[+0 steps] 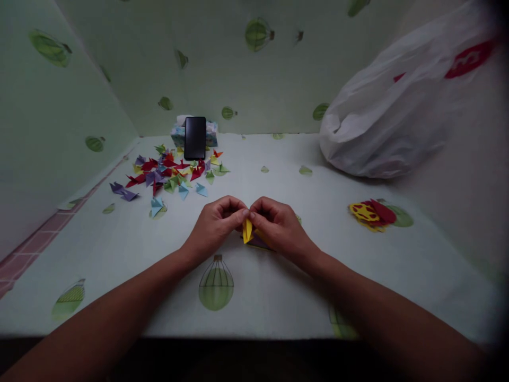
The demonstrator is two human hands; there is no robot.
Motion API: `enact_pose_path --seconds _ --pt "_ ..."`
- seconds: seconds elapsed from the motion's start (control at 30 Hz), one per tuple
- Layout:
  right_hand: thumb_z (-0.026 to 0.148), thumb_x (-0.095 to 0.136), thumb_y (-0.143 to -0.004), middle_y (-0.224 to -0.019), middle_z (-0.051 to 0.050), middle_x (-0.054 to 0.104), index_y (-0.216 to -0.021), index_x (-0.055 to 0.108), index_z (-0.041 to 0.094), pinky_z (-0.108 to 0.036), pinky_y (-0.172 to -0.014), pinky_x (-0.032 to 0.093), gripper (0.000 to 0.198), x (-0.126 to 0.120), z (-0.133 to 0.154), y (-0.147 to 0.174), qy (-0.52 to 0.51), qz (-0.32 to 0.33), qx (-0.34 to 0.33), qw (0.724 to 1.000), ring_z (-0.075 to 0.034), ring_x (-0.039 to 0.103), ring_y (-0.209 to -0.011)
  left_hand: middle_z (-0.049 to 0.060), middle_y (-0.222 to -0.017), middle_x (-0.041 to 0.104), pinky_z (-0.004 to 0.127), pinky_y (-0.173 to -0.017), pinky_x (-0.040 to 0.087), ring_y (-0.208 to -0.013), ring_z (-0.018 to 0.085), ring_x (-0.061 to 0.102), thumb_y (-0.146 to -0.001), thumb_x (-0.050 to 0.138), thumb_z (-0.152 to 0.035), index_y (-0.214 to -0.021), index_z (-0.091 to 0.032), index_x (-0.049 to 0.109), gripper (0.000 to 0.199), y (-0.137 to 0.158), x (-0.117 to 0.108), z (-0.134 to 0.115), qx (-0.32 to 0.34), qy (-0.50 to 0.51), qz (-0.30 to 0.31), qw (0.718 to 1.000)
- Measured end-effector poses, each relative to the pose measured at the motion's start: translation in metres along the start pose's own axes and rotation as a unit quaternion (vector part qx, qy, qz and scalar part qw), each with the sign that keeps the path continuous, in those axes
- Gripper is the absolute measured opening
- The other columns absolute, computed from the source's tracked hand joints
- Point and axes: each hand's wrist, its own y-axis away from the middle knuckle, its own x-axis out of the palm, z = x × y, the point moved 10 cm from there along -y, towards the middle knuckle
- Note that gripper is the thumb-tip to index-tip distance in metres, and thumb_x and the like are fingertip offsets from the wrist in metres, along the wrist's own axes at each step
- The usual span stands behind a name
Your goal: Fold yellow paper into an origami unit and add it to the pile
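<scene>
A small folded piece of yellow paper is pinched between both my hands, close to the middle of the table. My left hand is closed on its upper left side, thumb and fingertips together. From the other side my right hand closes on the same paper, its thumb touching the left one. Under the hands lies a flat stack with a purple top, mostly hidden. Folded paper cranes in red, purple, green, blue and yellow lie in a loose pile at the back left.
A black phone leans against a tissue box behind the pile. Red and yellow paper cutouts lie to the right. A large white plastic bag stands at the back right. Balloon-patterned covering lines the table and walls.
</scene>
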Motion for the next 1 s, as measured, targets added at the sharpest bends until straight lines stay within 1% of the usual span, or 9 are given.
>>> enact_pose_path --seconds 0.17,0.27,0.37,0.57,0.7,0.83,0.9,1.0 --pt "0.023 0.057 -0.086 -0.068 0.002 0.058 -0.073 0.058 0.017 -0.024 -0.057 0.039 0.015 0.0026 0.0039 0.0021 0.009 0.008 -0.022 1.0 -0.011 0.05 -0.062 0.0 -0.073 0.065 0.023 -0.062 0.049 -0.066 0.011 0.06 -0.078 0.07 -0.032 -0.08 -0.015 0.066 0.017 0.0018 -0.0064 -0.0098 0.031 -0.072 -0.038 0.996" --pt "0.023 0.057 -0.085 -0.068 0.001 0.059 -0.073 0.058 0.017 -0.024 -0.057 0.039 0.014 0.0014 0.004 0.0024 0.015 0.004 -0.023 1.0 -0.011 0.051 -0.062 0.001 -0.074 0.065 0.023 -0.062 0.049 -0.066 0.012 0.059 -0.079 0.068 -0.031 -0.08 -0.015 0.067 0.016 0.0023 -0.0068 -0.0117 0.038 -0.104 -0.043 0.993" --pt "0.023 0.057 -0.085 -0.069 0.001 0.06 -0.073 0.058 0.017 -0.025 -0.058 0.04 0.014 0.0005 0.0031 0.002 0.021 0.0 -0.02 1.0 -0.012 0.051 -0.063 0.001 -0.073 0.066 0.024 -0.062 0.049 -0.066 0.012 0.06 -0.08 0.066 -0.03 -0.08 -0.015 0.067 0.015 0.0027 -0.0066 -0.0111 0.035 -0.113 -0.042 0.992" --pt "0.023 0.056 -0.084 -0.068 0.001 0.059 -0.072 0.057 0.017 -0.025 -0.058 0.04 0.013 -0.0006 0.0013 0.001 0.021 -0.003 -0.004 1.0 -0.012 0.051 -0.063 0.001 -0.073 0.067 0.023 -0.061 0.051 -0.065 0.011 0.06 -0.081 0.066 -0.03 -0.08 -0.015 0.068 0.016 0.0033 -0.0056 -0.0105 0.035 -0.097 -0.041 0.994" --pt "0.025 0.056 -0.084 -0.067 0.001 0.058 -0.072 0.056 0.018 -0.024 -0.056 0.039 0.014 0.0007 -0.001 0.0009 0.013 0.003 0.015 1.0 -0.011 0.049 -0.061 0.001 -0.071 0.066 0.022 -0.061 0.052 -0.064 0.011 0.061 -0.081 0.068 -0.031 -0.079 -0.015 0.068 0.016 0.0027 -0.0045 -0.0092 0.023 -0.061 -0.034 0.997" --pt "0.025 0.056 -0.085 -0.066 0.001 0.058 -0.072 0.056 0.018 -0.024 -0.056 0.039 0.015 0.0005 -0.0014 0.0014 0.009 0.001 0.019 1.0 -0.011 0.049 -0.06 0.001 -0.071 0.066 0.023 -0.062 0.053 -0.064 0.011 0.061 -0.081 0.069 -0.031 -0.079 -0.014 0.068 0.017 0.0017 -0.0024 -0.0061 0.012 -0.035 -0.021 0.999" --pt "0.025 0.057 -0.085 -0.066 0.001 0.058 -0.071 0.055 0.018 -0.024 -0.056 0.039 0.016 0.0001 -0.0013 0.0014 0.007 -0.001 0.016 1.0 -0.011 0.049 -0.06 0.001 -0.073 0.066 0.022 -0.061 0.053 -0.065 0.011 0.062 -0.079 0.071 -0.03 -0.083 -0.015 0.067 0.016 0.0012 -0.0017 -0.0041 0.012 -0.015 -0.016 1.0" --pt "0.025 0.057 -0.085 -0.066 0.001 0.058 -0.071 0.054 0.019 -0.025 -0.056 0.039 0.016 -0.0006 -0.0012 0.0008 0.008 -0.005 0.011 1.0 -0.012 0.05 -0.061 -0.001 -0.076 0.065 0.021 -0.061 0.054 -0.067 0.01 0.062 -0.075 0.074 -0.026 -0.092 -0.017 0.064 0.022 0.0009 -0.0013 -0.0067 0.038 0.021 -0.015 0.999"
